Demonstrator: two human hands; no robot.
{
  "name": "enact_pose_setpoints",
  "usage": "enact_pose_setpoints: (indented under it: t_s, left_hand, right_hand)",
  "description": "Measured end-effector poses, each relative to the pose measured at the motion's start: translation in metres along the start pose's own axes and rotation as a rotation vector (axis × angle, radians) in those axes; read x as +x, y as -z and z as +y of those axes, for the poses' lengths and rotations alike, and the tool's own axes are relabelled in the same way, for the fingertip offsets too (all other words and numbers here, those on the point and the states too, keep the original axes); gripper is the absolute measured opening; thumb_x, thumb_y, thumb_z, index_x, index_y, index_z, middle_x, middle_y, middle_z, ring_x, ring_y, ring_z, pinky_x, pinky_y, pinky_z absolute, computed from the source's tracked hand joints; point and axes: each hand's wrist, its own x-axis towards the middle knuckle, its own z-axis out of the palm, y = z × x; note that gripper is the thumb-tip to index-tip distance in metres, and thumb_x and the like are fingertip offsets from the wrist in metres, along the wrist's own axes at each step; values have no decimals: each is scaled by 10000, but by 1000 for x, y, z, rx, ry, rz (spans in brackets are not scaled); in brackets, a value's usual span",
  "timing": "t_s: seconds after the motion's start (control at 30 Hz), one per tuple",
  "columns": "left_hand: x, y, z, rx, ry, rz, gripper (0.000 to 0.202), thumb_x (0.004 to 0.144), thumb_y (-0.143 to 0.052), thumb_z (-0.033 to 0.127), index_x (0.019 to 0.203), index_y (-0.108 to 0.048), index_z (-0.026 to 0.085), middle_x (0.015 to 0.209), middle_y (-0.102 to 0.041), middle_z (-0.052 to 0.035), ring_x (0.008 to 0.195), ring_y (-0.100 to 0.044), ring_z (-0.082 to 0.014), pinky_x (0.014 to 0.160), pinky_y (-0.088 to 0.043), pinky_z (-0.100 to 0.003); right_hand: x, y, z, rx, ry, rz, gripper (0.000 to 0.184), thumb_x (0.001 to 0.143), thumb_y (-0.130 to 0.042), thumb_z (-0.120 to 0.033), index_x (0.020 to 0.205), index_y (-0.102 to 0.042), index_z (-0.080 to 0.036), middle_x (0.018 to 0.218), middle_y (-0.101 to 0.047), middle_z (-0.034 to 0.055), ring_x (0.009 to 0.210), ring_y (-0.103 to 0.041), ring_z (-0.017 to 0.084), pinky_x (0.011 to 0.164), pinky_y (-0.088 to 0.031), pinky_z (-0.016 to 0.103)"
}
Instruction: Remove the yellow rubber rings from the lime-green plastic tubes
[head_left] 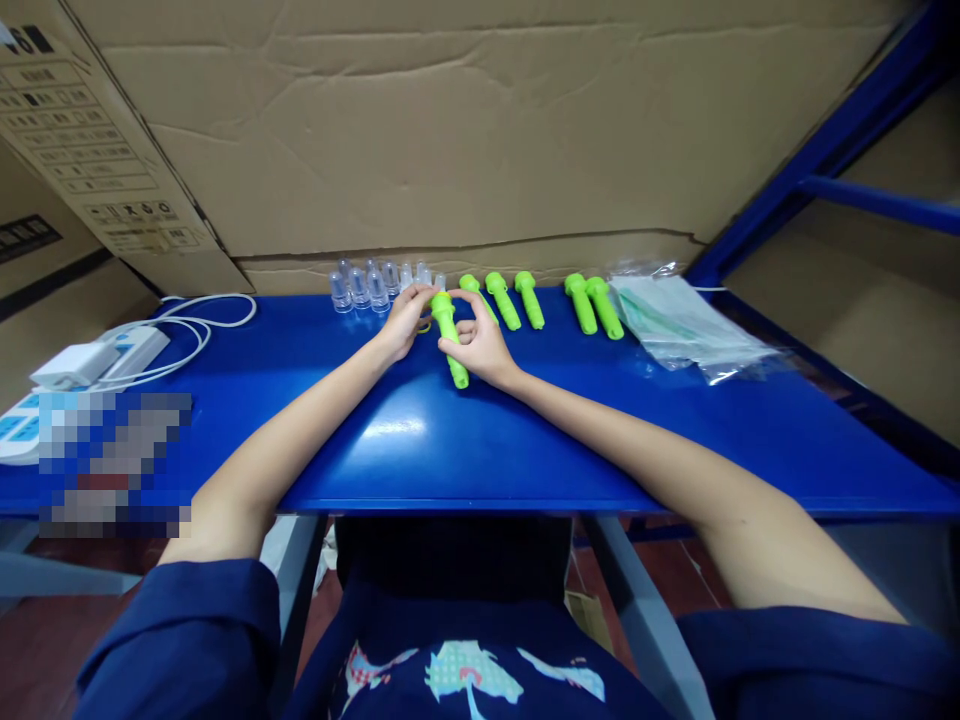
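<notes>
My right hand [480, 345] grips a bright green plastic tube [450, 345] that lies slanted on the blue table [480, 440]. My left hand [405, 318] pinches the tube's far end, with a small green piece under its fingers. Several more green tubes [517, 298] lie in a row just behind and to the right. A cluster of small clear caps [367, 285] stands behind my left hand.
Clear plastic bags [682, 322] are piled at the back right. A white power strip with an adapter and cable [112, 355] sits at the left. Cardboard sheets wall off the back, and a blue metal frame [825, 160] rises at the right.
</notes>
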Motion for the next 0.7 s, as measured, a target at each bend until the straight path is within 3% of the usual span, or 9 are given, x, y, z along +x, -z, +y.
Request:
enact_pose_setpoints:
  t_s: [0.1, 0.2, 0.33, 0.57, 0.7]
  left_hand:
    - [0, 1, 0, -111, 9, -97, 122, 979, -552, 147, 922, -660, 152, 839, -694, 11, 761, -652, -85, 696, -487, -166]
    - [-3, -3, 0, -143, 46, -226, 258, 1021, -470, 197, 1036, -718, 125, 1035, -766, -56, 972, -708, -135, 895, -529, -214]
    - [-8, -9, -1, -182, 88, -216, 316, 1033, -422, 210, 1064, -722, 117, 1159, -770, -90, 1196, -690, -200, 1115, -491, -315]
    - [-17, -17, -1, -235, 122, -178, 267, 1065, -425, 236, 1082, -679, 154, 1124, -771, -88, 1266, -670, -241, 1094, -556, -414]
    - [-18, -20, -6, -242, 95, -165, 208, 1066, -449, 218, 1116, -644, 164, 1175, -754, -90, 1234, -686, -233, 1040, -595, -405]
  right_hand:
    - [-1, 0, 2, -38, 47, -8, 693, 739, -698, -230, 1372, -417, -250, 601, -443, -125, 464, -435, 88, 452, -383, 218]
    - [0, 0, 5, -50, 74, 7, 658, 759, -705, -246, 1350, -416, -242, 642, -457, -109, 488, -455, 91, 466, -404, 220]
    - [1, -1, 9, -37, 85, 11, 630, 794, -714, -270, 1345, -410, -252, 687, -505, -84, 504, -497, 101, 477, -442, 230]
    - [3, -1, 16, -35, 92, 28, 654, 837, -726, -312, 1389, -380, -258, 729, -573, -50, 548, -598, 138, 507, -529, 272]
    - [4, -1, 20, -25, 83, 54, 654, 830, -729, -285, 1392, -397, -254, 857, -637, -2, 569, -636, 131, 506, -543, 264]
